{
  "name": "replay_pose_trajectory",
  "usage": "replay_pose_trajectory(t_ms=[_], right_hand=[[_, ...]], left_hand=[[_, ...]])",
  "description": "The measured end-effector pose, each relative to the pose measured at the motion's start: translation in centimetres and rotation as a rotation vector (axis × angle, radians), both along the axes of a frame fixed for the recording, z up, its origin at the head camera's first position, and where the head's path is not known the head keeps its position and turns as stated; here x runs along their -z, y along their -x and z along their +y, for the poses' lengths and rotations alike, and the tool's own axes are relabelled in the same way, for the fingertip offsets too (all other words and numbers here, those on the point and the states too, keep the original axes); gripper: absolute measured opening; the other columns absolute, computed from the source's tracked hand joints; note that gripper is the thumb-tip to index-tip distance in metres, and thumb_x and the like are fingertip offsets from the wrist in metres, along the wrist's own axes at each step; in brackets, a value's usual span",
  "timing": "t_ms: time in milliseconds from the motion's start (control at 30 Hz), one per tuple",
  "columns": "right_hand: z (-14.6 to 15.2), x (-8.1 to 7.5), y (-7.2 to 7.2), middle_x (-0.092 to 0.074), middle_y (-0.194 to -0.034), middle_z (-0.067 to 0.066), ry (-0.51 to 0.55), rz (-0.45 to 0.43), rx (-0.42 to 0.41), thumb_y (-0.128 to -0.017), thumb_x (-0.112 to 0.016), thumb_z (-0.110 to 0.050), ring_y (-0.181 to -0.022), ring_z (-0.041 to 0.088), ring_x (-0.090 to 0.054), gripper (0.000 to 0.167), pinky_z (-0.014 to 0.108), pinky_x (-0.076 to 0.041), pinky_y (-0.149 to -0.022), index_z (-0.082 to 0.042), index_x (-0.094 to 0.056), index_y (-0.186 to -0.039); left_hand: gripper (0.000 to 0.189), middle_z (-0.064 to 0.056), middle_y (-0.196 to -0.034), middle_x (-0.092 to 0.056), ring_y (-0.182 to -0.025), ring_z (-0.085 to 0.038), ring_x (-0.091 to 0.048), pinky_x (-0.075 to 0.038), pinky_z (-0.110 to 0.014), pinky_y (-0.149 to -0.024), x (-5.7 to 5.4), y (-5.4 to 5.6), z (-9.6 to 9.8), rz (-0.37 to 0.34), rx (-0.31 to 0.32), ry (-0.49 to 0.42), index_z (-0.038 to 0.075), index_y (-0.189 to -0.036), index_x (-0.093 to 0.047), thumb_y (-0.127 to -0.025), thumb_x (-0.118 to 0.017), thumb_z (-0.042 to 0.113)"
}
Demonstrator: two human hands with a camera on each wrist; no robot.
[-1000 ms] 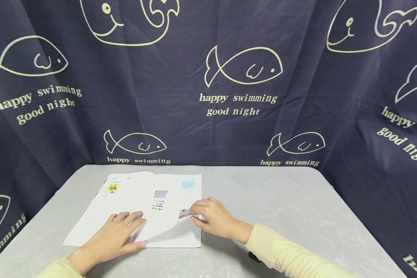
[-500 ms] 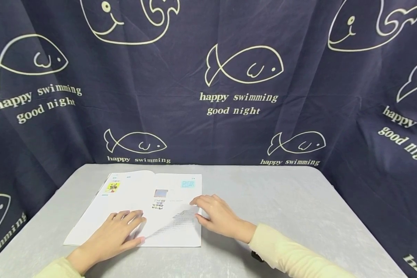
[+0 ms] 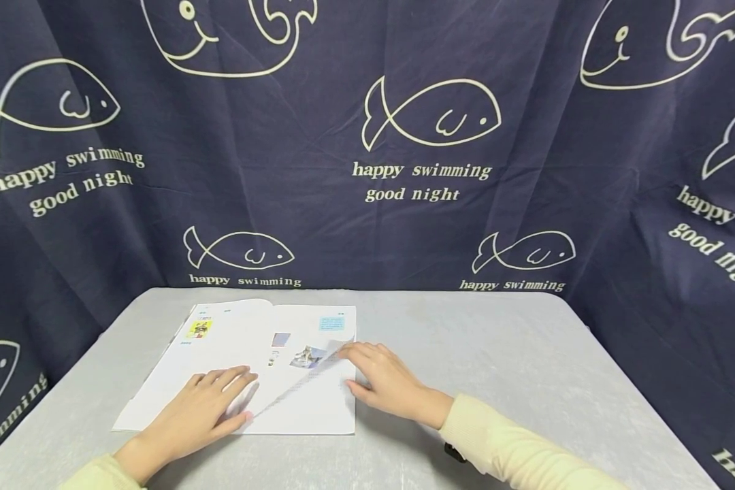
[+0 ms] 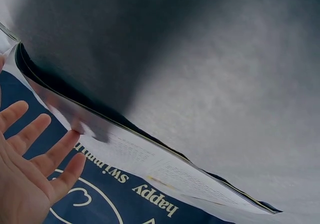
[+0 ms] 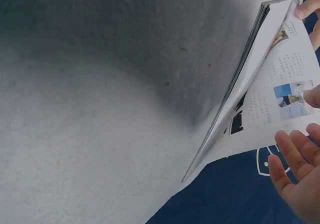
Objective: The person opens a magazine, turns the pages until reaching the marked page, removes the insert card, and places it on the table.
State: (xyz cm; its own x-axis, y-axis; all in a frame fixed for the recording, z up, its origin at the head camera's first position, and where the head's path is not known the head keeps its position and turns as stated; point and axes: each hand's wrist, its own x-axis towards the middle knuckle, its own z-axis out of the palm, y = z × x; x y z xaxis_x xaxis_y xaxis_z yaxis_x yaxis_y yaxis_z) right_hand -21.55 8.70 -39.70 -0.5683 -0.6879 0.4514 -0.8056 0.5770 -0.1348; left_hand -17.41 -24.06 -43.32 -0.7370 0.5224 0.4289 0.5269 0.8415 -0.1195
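Note:
An open magazine [image 3: 220, 340] with printed text and small pictures lies at the left of the table. My left hand [image 3: 199, 412] rests across its lower middle, fingers spread, the thumb near the bottom edge. In the left wrist view the fingers of that hand [image 4: 42, 159] look straight and hold nothing. At the right edge of the magazine is my right hand [image 3: 392, 384], its fingertips touching the raised corner of a right-hand page [image 3: 327, 354]. The thumb stands apart from the other fingers. In the right wrist view the right hand's [image 5: 302, 176] fingers are loosely extended beside the pages.
The magazine lies on a grey table [image 3: 496, 367]. Behind and around it hangs a dark blue curtain [image 3: 318, 190] with fish drawings and lettering. A small black object [image 3: 454, 452] shows beneath the right sleeve.
The lifted page corner has folded further up and back, bringing another picture into sight. My right hand has shifted slightly right, its fingertips a little higher. The left hand has barely moved.

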Motion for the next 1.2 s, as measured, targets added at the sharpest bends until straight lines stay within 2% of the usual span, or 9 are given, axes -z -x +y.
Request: replay_pose_trajectory(t_ms=[367, 733, 967, 1200], right_hand=[[0.0, 0.4, -0.5, -0.057, -0.120, -0.003, -0.179, -0.078, -0.044, -0.083, -0.062, -0.033, -0.111, 0.013, -0.053, 0.043, 0.029, -0.041, -0.089, -0.014, -0.052, -0.120], [0.1, 0.9, -0.9, -0.056, -0.121, -0.003, -0.268, -0.155, -0.064, -0.082, -0.063, -0.036, -0.109, 0.014, -0.052, 0.043, 0.028, -0.041, -0.089, -0.015, -0.053, -0.118], [0.1, 1.2, -1.1, -0.055, -0.123, -0.003, -0.308, -0.189, -0.061, -0.081, -0.064, -0.040, -0.110, 0.014, -0.051, 0.046, 0.031, -0.042, -0.089, -0.017, -0.053, -0.119], [0.1, 1.5, -1.2, -0.055, -0.122, -0.003, -0.319, -0.190, -0.079, -0.080, -0.064, -0.045, -0.109, 0.014, -0.052, 0.049, 0.032, -0.042, -0.089, -0.017, -0.053, -0.118]], left_hand=[[0.069, -0.006, -0.128, -0.053, -0.106, -0.022, -0.055, -0.042, -0.043, -0.081, -0.2, 0.0, -0.2, 0.004, -0.009, -0.018, 0.012, -0.132, -0.046, -0.076, -0.065, 0.045], [0.089, -0.017, -0.139, -0.040, -0.115, -0.029, -0.045, -0.038, -0.044, -0.083, -0.2, 0.4, -0.5, 0.115, 0.029, -0.050, -0.001, -0.138, -0.033, -0.072, -0.063, 0.049], [0.084, -0.021, -0.146, -0.027, -0.126, -0.037, -0.032, -0.029, -0.047, -0.092, -0.3, 0.4, -0.6, 0.102, 0.024, -0.048, 0.005, -0.141, -0.032, -0.072, -0.060, 0.046], [0.072, -0.017, -0.146, -0.030, -0.128, -0.038, -0.028, -0.025, -0.047, -0.095, -0.2, 0.5, -0.6, 0.091, 0.054, -0.047, 0.011, -0.137, -0.042, -0.073, -0.059, 0.040]])
